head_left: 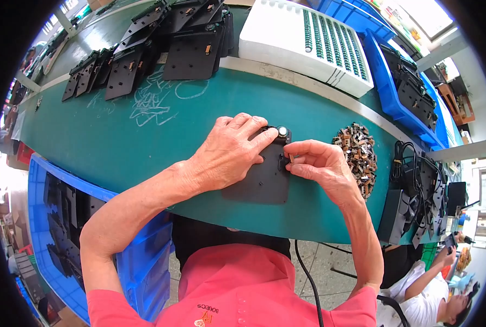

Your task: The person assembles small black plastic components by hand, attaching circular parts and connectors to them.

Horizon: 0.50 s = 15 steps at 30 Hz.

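A flat black plate [262, 185] lies on the green table mat in front of me. At its top right corner is a round silver-topped part [282, 131]. My left hand [226, 150] rests over the upper left of the plate, fingers bent across its top edge and thumb lower down, holding it in place. From the right, my right hand [324, 163] pinches a small copper-coloured metal piece [292, 158] between thumb and forefinger. That piece is at a small black fitting on the plate's right side; the fingers partly hide where they meet.
Right of my hand lies a heap of small metal parts [357, 158]. Black plates [191, 57] stand stacked at the back left. A white foam tray [275, 32] holds rows of green parts. Blue bins [387, 101] hold more plates. Black cables and adapters [398, 212] lie far right, near another person.
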{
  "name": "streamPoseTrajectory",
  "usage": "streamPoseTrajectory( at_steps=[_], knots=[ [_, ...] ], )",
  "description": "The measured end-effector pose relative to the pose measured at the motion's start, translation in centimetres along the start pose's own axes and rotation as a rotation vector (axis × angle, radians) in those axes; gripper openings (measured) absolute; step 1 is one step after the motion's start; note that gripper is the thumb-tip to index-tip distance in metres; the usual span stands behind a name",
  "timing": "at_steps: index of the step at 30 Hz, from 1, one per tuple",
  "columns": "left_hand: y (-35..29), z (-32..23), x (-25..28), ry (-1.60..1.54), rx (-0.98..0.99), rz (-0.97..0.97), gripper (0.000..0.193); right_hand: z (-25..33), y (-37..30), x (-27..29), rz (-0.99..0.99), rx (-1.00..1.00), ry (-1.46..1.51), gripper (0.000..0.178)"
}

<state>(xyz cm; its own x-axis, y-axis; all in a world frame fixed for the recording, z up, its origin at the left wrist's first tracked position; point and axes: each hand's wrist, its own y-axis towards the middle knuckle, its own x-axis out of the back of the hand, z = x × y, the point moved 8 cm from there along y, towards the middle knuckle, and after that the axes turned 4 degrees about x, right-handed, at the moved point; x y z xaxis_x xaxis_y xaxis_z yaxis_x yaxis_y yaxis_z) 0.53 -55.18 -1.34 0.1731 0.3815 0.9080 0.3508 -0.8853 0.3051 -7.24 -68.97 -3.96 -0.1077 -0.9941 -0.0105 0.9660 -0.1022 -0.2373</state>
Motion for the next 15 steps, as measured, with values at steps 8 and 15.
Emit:
streamPoseTrajectory(
  at_steps=[8,15],
  knots=[
    [0.0,0.0,0.0,0.001,0.0,-0.005,0.063,0.1,0.0,-0.2,-0.023,0.012,-0.058,0.029],
    [0.0,0.0,0.1,-0.003,-0.003,-0.019,0.064,1.3,0.0,0.0,-0.177,0.196,-0.357,0.025]
  ],
)
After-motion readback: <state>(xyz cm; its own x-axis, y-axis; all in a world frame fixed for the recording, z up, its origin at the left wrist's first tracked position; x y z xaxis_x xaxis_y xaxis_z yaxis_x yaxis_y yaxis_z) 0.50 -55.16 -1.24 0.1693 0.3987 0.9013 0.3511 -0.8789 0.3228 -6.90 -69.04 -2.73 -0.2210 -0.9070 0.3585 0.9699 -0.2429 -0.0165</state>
